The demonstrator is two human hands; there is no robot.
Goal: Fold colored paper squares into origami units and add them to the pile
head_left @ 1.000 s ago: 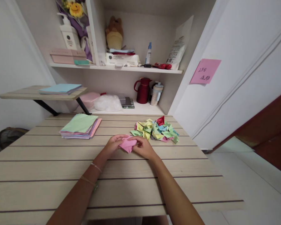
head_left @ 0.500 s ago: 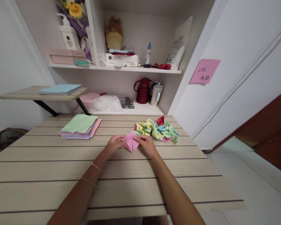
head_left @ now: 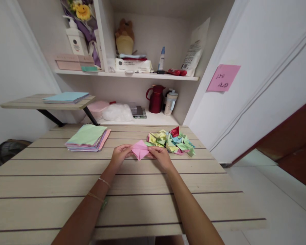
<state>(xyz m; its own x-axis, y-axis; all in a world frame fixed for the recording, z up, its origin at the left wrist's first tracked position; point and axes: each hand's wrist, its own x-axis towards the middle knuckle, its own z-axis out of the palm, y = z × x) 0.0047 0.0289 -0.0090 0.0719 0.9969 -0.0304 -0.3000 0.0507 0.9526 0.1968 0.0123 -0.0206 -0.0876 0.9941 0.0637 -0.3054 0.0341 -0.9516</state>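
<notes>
At a slatted table, left hand and right hand pinch pink paper, now a flatter diamond, seemingly mid-fold.

The folded paper is pink, the origami pieces yellow, green, blue, pink and red. The paper stack shows light green over purple and salmon. The beige counter has dark stripes.
</notes>
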